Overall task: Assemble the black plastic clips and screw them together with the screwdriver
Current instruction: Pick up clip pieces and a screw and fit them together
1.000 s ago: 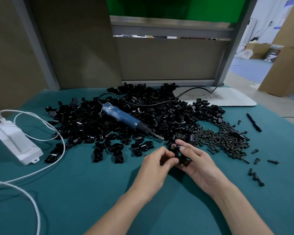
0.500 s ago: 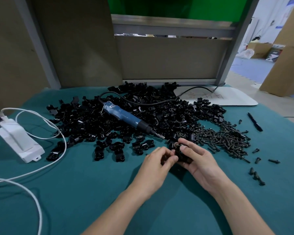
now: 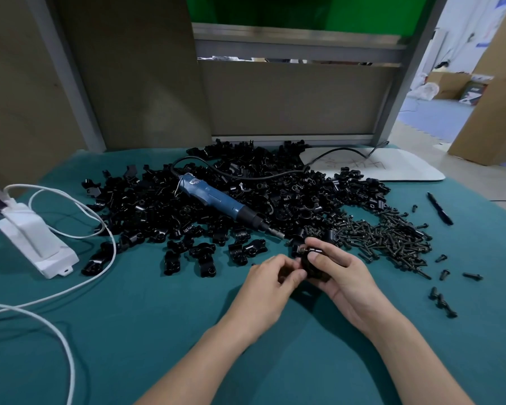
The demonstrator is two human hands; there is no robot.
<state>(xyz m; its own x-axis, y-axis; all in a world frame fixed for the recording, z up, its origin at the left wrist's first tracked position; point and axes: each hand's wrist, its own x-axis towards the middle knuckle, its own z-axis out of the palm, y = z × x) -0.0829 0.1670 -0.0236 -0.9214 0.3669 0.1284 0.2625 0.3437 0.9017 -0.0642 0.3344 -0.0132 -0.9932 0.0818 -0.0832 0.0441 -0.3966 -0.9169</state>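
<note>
Both hands meet over the green table in front of a big heap of black plastic clips [image 3: 275, 197]. My right hand [image 3: 341, 271] grips a black clip assembly [image 3: 311, 266], thumb on top. My left hand [image 3: 270, 277] pinches the same clip from the left side with its fingertips. A blue electric screwdriver [image 3: 216, 201] lies untouched on the heap, its bit pointing toward my hands. A pile of black screws [image 3: 392, 236] lies to the right of the clips.
A white power box [image 3: 32, 244] with white cables [image 3: 79, 217] sits at the left. Several joined clips [image 3: 199, 255] lie in front of the heap. A black pen [image 3: 440, 207] and loose screws [image 3: 441, 301] lie at the right, a white board [image 3: 392, 168] behind.
The hands stay together on the clip and have barely moved; the fingers have shifted slightly on it. The screwdriver has not moved.
</note>
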